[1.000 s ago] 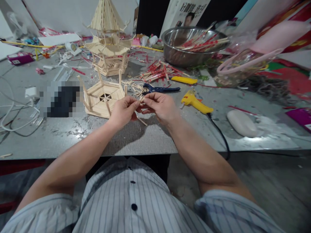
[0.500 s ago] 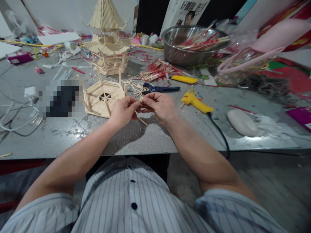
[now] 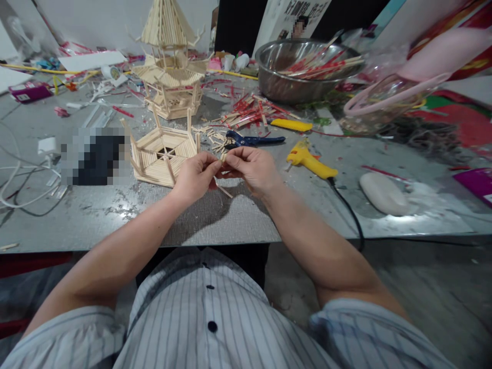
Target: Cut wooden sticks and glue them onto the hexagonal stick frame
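Note:
My left hand (image 3: 195, 175) and my right hand (image 3: 254, 168) meet over the table, fingertips pinched together on a small pale wooden stick piece (image 3: 223, 157). Fingers cover most of it. Below the hands a thin wooden stick (image 3: 225, 191) pokes out; whether it is held or lies on the table I cannot tell. Just left of my left hand sits a hexagonal wooden-stick base (image 3: 156, 166) with short upright posts. Behind my hands are dark blue pliers (image 3: 255, 140) beside a scatter of short cut stick pieces (image 3: 210, 135).
A tiered stick pagoda (image 3: 169, 72) stands behind the base. To the right lie a yellow glue gun (image 3: 313, 161) with a black cord, a yellow-handled cutter (image 3: 292, 125) and a pale rounded object (image 3: 383, 193). Red-tipped sticks (image 3: 249, 113) lie before a steel bowl (image 3: 280, 84).
Both hands stay almost in place, with only a slight shift of the fingers around the small stick piece. Everything else on the table looks the same.

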Tool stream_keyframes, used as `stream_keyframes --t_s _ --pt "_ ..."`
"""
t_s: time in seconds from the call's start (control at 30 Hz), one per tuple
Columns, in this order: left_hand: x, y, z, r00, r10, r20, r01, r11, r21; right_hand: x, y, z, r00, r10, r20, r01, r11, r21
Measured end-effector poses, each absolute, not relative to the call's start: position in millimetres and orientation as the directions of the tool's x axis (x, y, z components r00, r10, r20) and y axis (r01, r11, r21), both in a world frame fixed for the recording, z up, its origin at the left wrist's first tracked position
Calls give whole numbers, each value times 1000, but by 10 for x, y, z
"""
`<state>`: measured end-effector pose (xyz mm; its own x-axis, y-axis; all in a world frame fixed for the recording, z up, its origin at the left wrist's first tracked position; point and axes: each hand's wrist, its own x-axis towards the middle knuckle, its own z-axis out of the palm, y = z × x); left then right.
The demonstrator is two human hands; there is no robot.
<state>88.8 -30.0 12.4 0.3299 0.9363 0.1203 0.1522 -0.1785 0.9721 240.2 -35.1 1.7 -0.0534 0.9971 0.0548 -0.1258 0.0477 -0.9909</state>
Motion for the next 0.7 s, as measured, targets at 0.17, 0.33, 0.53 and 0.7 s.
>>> stream_keyframes --t_s 0.17,0.33,0.53,0.7 --pt "885 -302 111 333 933 134 173 -200 964 2393 -366 34 -52 998 46 -148 38 -988" --pt "884 -292 98 335 932 139 191 -212 958 2387 -373 35 -55 997 53 -172 43 -984" --pt "882 -287 99 344 928 144 199 -222 955 2390 -372 28 -57 996 66 -159 57 -986" --pt "887 -298 123 344 930 131 201 -209 957 2392 -377 42 -53 998 43 -140 35 -990"
